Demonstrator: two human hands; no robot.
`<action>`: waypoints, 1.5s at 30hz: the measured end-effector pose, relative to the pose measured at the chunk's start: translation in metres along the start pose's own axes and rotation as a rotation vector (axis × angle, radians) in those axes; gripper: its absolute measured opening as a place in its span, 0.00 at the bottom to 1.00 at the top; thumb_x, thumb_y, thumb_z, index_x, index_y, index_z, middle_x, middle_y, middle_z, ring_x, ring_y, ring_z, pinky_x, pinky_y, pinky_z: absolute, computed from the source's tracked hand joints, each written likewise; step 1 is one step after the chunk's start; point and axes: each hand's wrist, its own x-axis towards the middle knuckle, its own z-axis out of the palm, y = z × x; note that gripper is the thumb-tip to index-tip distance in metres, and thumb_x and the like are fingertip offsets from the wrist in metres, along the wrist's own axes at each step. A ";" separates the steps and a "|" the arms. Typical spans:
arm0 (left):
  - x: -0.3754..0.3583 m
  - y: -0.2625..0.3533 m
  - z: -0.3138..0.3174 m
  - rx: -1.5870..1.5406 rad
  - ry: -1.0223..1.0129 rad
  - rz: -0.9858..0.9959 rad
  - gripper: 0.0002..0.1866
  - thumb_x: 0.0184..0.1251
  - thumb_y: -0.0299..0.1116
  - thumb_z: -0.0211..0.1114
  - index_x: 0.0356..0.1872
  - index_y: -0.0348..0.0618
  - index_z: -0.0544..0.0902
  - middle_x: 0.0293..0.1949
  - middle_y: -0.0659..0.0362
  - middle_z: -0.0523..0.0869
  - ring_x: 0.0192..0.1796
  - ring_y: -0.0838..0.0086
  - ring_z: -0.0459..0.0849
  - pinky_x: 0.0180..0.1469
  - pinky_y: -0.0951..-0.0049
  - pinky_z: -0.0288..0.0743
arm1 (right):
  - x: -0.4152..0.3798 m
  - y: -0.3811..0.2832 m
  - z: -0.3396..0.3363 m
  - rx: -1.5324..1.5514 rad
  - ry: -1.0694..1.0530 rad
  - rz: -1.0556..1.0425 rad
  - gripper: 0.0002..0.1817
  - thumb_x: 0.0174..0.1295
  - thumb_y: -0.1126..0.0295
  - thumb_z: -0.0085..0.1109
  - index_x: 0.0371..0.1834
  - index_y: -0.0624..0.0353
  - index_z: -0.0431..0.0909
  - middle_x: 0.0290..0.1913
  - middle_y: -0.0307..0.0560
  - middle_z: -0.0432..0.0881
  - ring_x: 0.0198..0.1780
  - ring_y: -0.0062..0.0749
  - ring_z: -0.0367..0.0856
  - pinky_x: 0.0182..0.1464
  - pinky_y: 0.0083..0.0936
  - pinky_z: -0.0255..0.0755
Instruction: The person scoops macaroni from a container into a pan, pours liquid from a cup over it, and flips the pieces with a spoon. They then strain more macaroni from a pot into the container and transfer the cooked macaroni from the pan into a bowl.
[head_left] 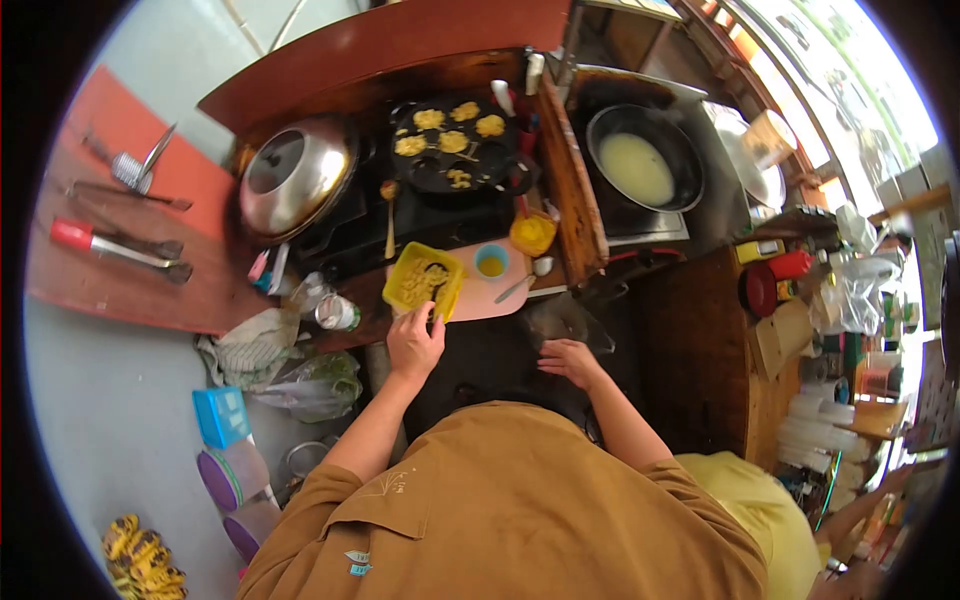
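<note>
My left hand (416, 345) is at the near edge of a yellow container (398, 285) of pale chopped pieces. Its fingers are pinched on what looks like a dark spoon (437, 273) lying among the pieces. My right hand (570, 362) is stretched out, fingers apart, just below a clear plastic bag (568, 320); nothing shows in its grip. Beside the container, a blue cup (491, 261) with yellow liquid rests on a pink board (480, 298). Beyond is a dark molded pan (425, 178) with several yellow portions in its hollows.
A domed metal lid (298, 178) covers a pan at left. Right of a wooden divider (578, 180), a black wok (690, 160) holds pale liquid. A yellow tub (533, 232) stands near the divider. Tongs (120, 248) lie on the left shelf. Someone in yellow (745, 510) is at right.
</note>
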 end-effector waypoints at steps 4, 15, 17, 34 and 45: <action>0.032 0.041 0.028 -0.021 -0.055 0.150 0.07 0.62 0.29 0.69 0.40 0.43 0.83 0.33 0.51 0.89 0.37 0.54 0.88 0.42 0.56 0.81 | -0.023 0.004 -0.117 0.202 0.384 -0.091 0.25 0.69 0.66 0.60 0.64 0.72 0.72 0.62 0.65 0.77 0.56 0.56 0.84 0.57 0.44 0.83; 0.143 0.002 0.046 0.316 0.103 -0.528 0.11 0.65 0.41 0.65 0.44 0.51 0.88 0.41 0.49 0.91 0.44 0.47 0.88 0.48 0.48 0.81 | -0.036 -0.001 -0.270 0.298 0.662 -0.027 0.26 0.69 0.63 0.59 0.65 0.67 0.72 0.68 0.62 0.74 0.58 0.55 0.82 0.58 0.48 0.82; 0.150 -0.054 0.050 0.336 -0.008 -0.545 0.16 0.65 0.44 0.66 0.51 0.53 0.87 0.48 0.47 0.90 0.52 0.45 0.87 0.53 0.48 0.80 | -0.042 -0.011 -0.277 0.420 0.718 -0.160 0.22 0.66 0.66 0.64 0.59 0.67 0.76 0.58 0.62 0.80 0.50 0.53 0.86 0.48 0.44 0.87; 0.211 -0.090 0.098 0.497 -0.190 -0.836 0.10 0.64 0.34 0.65 0.43 0.43 0.87 0.47 0.44 0.89 0.53 0.45 0.87 0.53 0.46 0.81 | -0.112 -0.190 -0.333 0.734 0.796 -0.450 0.50 0.66 0.38 0.52 0.79 0.67 0.53 0.77 0.69 0.58 0.73 0.62 0.68 0.66 0.61 0.73; 0.211 -0.063 0.071 0.464 -0.119 -0.809 0.13 0.75 0.38 0.60 0.46 0.36 0.78 0.43 0.42 0.89 0.47 0.46 0.89 0.49 0.48 0.83 | -0.075 -0.216 -0.388 0.868 0.830 -0.433 0.30 0.71 0.55 0.49 0.71 0.62 0.61 0.76 0.66 0.62 0.74 0.60 0.67 0.70 0.55 0.73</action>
